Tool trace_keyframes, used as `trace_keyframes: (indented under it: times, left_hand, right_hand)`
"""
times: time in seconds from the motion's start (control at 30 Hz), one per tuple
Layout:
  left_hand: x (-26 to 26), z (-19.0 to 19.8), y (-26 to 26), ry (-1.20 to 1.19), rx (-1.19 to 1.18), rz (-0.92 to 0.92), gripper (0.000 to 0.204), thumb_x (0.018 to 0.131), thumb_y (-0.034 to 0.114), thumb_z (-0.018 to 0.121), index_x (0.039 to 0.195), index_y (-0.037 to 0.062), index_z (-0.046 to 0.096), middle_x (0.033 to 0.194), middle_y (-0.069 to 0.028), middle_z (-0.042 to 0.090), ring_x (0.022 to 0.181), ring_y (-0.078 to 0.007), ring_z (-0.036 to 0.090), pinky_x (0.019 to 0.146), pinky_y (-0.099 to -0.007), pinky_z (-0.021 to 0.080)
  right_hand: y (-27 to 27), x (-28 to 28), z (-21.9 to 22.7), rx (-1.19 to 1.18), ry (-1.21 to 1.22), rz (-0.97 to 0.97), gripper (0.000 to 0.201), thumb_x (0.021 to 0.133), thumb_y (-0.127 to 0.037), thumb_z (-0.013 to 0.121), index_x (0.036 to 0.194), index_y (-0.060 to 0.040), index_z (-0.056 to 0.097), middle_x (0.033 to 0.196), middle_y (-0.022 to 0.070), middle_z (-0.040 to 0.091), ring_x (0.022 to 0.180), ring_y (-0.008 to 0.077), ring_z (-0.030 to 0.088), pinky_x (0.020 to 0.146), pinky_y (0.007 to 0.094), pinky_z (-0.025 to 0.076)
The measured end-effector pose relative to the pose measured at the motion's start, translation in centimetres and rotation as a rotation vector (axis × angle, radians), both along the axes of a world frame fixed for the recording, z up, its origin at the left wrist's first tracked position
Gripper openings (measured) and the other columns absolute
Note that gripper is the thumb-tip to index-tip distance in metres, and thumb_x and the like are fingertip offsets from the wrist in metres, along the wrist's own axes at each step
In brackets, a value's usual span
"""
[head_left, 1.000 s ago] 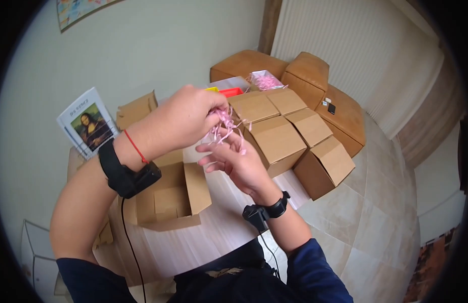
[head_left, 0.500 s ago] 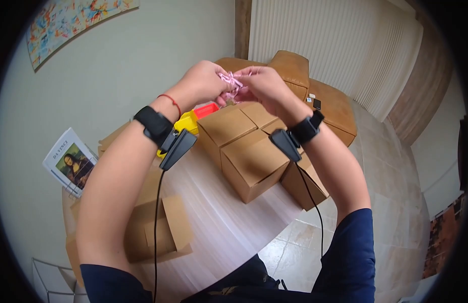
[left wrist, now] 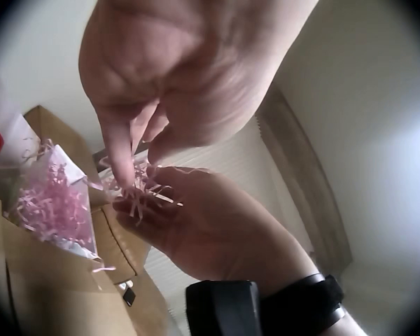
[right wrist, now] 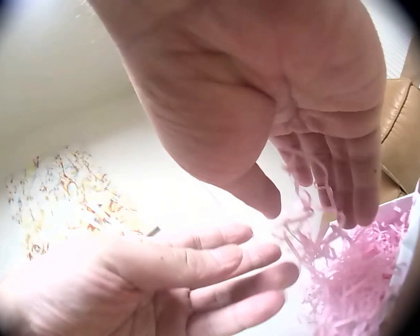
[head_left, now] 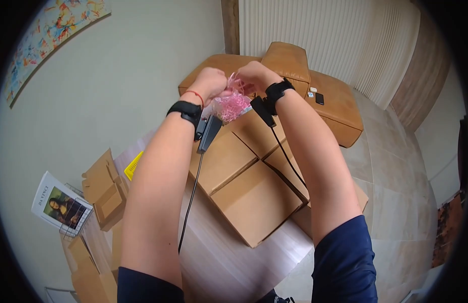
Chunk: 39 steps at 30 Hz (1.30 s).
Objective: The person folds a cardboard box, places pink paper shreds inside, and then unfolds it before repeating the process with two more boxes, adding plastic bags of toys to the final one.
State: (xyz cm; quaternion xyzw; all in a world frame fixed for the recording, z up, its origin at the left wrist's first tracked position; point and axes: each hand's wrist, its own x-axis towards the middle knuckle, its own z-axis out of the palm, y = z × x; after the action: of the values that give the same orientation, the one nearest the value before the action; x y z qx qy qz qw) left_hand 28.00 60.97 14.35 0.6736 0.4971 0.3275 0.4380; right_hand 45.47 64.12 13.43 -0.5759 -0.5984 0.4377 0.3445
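Pink shredded paper fills a white box at the back of the table. Over it, my left hand and right hand are close together. Loose pink strands dangle among the right hand's fingers, which point downward and are mostly straight. In the right wrist view the left hand has its fingers extended, with the strands just past its fingertips. The left wrist view shows a straight left finger reaching into strands at the right hand's fingers.
Several closed cardboard boxes stand together in front of the white box. At left are an open cardboard box, a yellow basket and a Da Vinci book. Brown leather seats hold a phone.
Both hands have moved from above the open box on the left to the shredded paper at the back. The pink clump in the left hand has thinned to loose strands, and the fingers have straightened.
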Motion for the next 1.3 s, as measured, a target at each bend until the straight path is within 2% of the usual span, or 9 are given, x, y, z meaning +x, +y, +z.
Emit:
trace_keyframes:
  times: [0.13,0.2,0.33,0.47,0.7,0.8,1.0,1.1,1.3]
  left_hand:
    - [-1.3,-3.7,1.0,0.023,-0.105,0.04,0.057,0.099,0.0,0.056,0.153,-0.0116,0.041,0.128,-0.0191,0.065,0.1,-0.0233,0.073,0.082,-0.0302,0.066]
    - [-2.2,-5.2,1.9,0.065,-0.11,0.026,0.052,0.1,0.002,0.057,0.149,-0.0105,0.047,0.123,-0.0169,0.068,0.096,-0.0206,0.073,0.077,-0.03,0.066]
    - [-3.1,-6.1,2.4,0.324,-0.132,0.132,0.025,0.1,0.007,0.058,0.12,-0.004,0.067,0.098,-0.009,0.071,0.076,-0.0149,0.07,0.062,-0.0301,0.061]
    - [-3.1,-6.2,2.4,0.518,-0.222,0.129,0.018,0.1,0.012,0.058,0.096,0.0008,0.072,0.082,-0.0053,0.067,0.063,-0.0132,0.064,0.055,-0.031,0.058]
    - [-2.5,-6.3,2.7,0.402,-0.152,0.119,0.016,0.091,0.007,0.062,0.085,-0.0025,0.073,0.075,-0.0113,0.07,0.056,-0.0216,0.063,0.05,-0.0364,0.051]
    - [-1.9,-5.9,2.9,0.491,-0.127,0.073,0.014,0.096,0.009,0.063,0.1,0.0048,0.075,0.086,-0.0018,0.072,0.062,-0.0125,0.062,0.055,-0.035,0.053]
    - [-1.2,-8.0,4.5,0.362,0.203,0.011,0.026,0.094,0.003,0.067,0.118,-0.0022,0.075,0.111,-0.0101,0.077,0.093,-0.0188,0.071,0.084,-0.0344,0.058]
    - [-1.2,-9.1,5.3,0.417,0.169,-0.074,0.033,0.093,-0.001,0.061,0.123,-0.0038,0.073,0.119,-0.0147,0.076,0.111,-0.0236,0.07,0.095,-0.0333,0.054]
    - [-0.9,-8.9,4.0,0.517,0.138,-0.115,0.047,0.084,-0.008,0.048,0.123,-0.0013,0.074,0.12,-0.0182,0.076,0.112,-0.0283,0.07,0.098,-0.0364,0.053]
  right_hand:
    - [1.6,0.1,-2.2,-0.008,-0.396,-0.034,0.028,0.09,-0.024,0.076,0.095,0.0036,0.074,0.092,0.0142,0.074,0.079,0.0296,0.075,0.065,0.0433,0.061]
    - [2.3,0.6,-2.2,-0.02,-0.538,0.042,0.039,0.087,-0.022,0.076,0.115,0.0039,0.071,0.104,0.0177,0.074,0.088,0.0297,0.076,0.072,0.0407,0.062]
    - [-0.4,-0.1,-3.1,0.307,-0.785,0.232,0.069,0.079,-0.033,0.083,0.135,0.0043,0.066,0.127,0.0245,0.072,0.113,0.0335,0.072,0.093,0.0383,0.059]
    - [-2.6,-2.0,-4.3,0.206,-0.945,0.404,0.085,0.072,-0.04,0.087,0.145,-0.0057,0.062,0.135,0.0213,0.069,0.126,0.0337,0.066,0.106,0.0369,0.052]
    - [2.6,-2.4,-5.9,0.089,-0.673,0.154,0.027,0.085,-0.024,0.074,0.093,0.0014,0.081,0.078,0.0182,0.076,0.073,0.0362,0.075,0.068,0.0428,0.062]
    - [4.0,-2.2,-5.3,0.159,-0.833,0.026,0.024,0.085,-0.018,0.076,0.098,0.0021,0.08,0.1,0.0237,0.079,0.082,0.0337,0.079,0.075,0.0409,0.063]
    - [3.5,-2.6,-6.9,0.381,-0.795,-0.446,0.032,0.089,-0.022,0.079,0.112,-0.0003,0.079,0.117,0.0231,0.076,0.105,0.0338,0.077,0.087,0.0419,0.063]
    - [2.7,-2.2,-6.2,0.379,-0.842,-0.201,0.032,0.086,-0.02,0.075,0.109,0.0031,0.079,0.112,0.0264,0.076,0.104,0.0403,0.075,0.086,0.0456,0.061]
    - [2.8,-3.3,-5.1,0.05,-0.722,0.061,0.032,0.082,-0.022,0.076,0.102,0.0032,0.079,0.104,0.0211,0.078,0.096,0.034,0.078,0.081,0.0434,0.061]
